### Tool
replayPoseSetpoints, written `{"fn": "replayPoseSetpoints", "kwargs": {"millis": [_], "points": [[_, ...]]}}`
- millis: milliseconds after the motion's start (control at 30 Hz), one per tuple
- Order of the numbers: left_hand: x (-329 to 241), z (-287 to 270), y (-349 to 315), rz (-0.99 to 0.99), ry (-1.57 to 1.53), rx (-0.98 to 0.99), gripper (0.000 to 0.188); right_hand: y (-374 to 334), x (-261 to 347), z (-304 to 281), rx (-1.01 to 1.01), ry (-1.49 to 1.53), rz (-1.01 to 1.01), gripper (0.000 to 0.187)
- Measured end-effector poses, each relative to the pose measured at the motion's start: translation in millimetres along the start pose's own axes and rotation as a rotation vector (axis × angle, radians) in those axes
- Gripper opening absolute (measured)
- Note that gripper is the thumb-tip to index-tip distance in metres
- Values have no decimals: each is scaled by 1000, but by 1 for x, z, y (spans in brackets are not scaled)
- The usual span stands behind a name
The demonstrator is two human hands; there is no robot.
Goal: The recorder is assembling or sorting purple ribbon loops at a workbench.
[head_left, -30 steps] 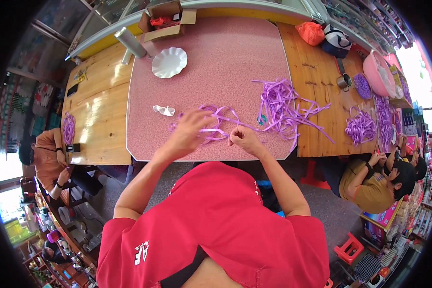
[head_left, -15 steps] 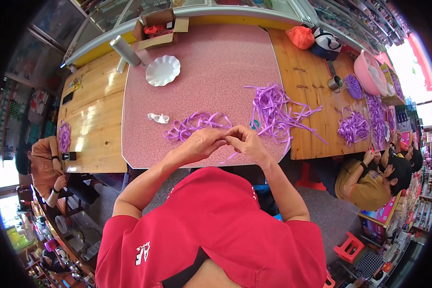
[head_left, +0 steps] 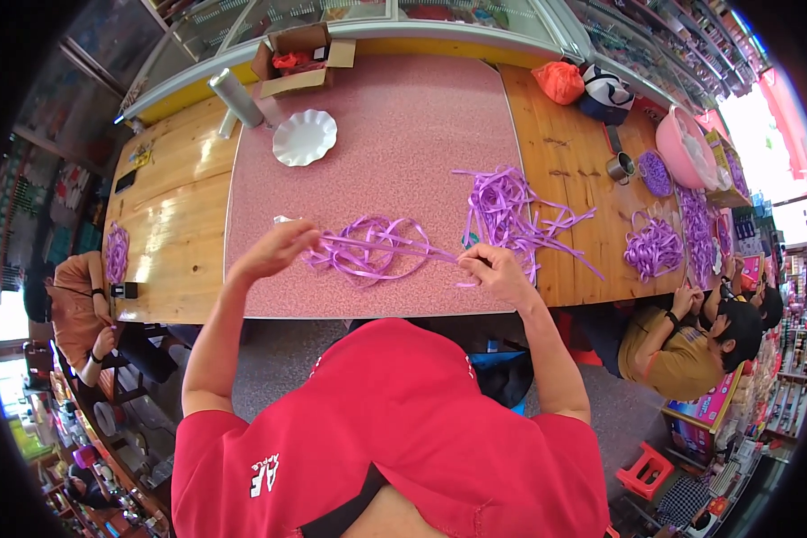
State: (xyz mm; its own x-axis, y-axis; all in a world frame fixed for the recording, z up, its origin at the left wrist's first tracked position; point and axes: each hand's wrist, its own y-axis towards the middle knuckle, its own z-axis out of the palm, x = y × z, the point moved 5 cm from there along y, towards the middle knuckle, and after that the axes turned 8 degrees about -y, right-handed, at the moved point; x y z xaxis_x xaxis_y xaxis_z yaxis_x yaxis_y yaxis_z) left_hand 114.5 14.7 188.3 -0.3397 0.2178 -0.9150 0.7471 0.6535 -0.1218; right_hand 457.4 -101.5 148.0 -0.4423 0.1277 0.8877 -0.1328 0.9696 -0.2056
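A pink mat [head_left: 386, 125] covers the middle of a wooden table [head_left: 172, 220], with glass panels [head_left: 475, 16] along the far edge and co-workers [head_left: 686, 350] seated at both ends. Towards the back, an open carton [head_left: 294, 82] holds something red [head_left: 290, 60] behind a white plate [head_left: 305, 137], and at the right a pink tub [head_left: 672, 146] holds something whitish [head_left: 696, 154] near a metal cup [head_left: 619, 168]. The hands are apart, left hand [head_left: 273, 249] and right hand [head_left: 498, 273] each pinching purple ribbon [head_left: 381, 246], which runs straight between them above loose loops [head_left: 331, 255] on the mat.

A white plate [head_left: 304, 138] lies near a cardboard box [head_left: 294, 84]; a red stool [head_left: 637, 470] stands lower right.
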Motion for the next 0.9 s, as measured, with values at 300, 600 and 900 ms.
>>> {"fn": "replayPoseSetpoints", "kwargs": {"millis": [300,600,900], "points": [[101,-81,-68,-212,2,-195,35,-13,-51,-36,-62,95,97,13],[145,-109,-113,-319,-214,-302,36,-31,-116,-91,-329,227,149,16],[187,-96,-105,-434,-381,-418,38,-38,-99,-91,-354,974,60,12]]}}
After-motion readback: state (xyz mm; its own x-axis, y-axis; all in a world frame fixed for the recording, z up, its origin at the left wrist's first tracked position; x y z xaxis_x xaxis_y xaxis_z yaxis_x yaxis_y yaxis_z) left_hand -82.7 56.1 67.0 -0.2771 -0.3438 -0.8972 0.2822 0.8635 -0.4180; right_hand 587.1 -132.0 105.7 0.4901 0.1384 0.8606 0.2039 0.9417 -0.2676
